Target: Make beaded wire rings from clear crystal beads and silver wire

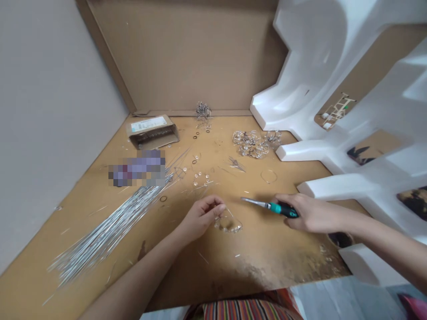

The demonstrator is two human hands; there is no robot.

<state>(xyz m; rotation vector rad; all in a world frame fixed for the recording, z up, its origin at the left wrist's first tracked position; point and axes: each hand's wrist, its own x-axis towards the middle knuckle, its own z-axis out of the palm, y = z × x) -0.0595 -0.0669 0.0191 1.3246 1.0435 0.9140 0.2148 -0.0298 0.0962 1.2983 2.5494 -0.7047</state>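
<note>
My left hand (pixel 204 215) pinches one end of a thin wire loop (pixel 237 221) between thumb and fingers. Clear beads (pixel 230 229) sit along the loop's lower side, just above the tabletop. To the right, my right hand (pixel 308 213) is closed around the black and green handles of pliers (pixel 275 207). The pliers' metal jaws point left, apart from the loop. Beyond my left hand lie loose clear beads (pixel 201 178) and bits of wire. A bare wire ring (pixel 268 176) rests on the table past the pliers.
A long bundle of straight wires (pixel 111 235) lies at left, near a blurred-out purple object (pixel 140 166). Behind it stands an opened cardboard box (pixel 153 133). Beaded wire loops (pixel 251 144) are heaped at back right. White moulded foam (pixel 320 151) borders the right side.
</note>
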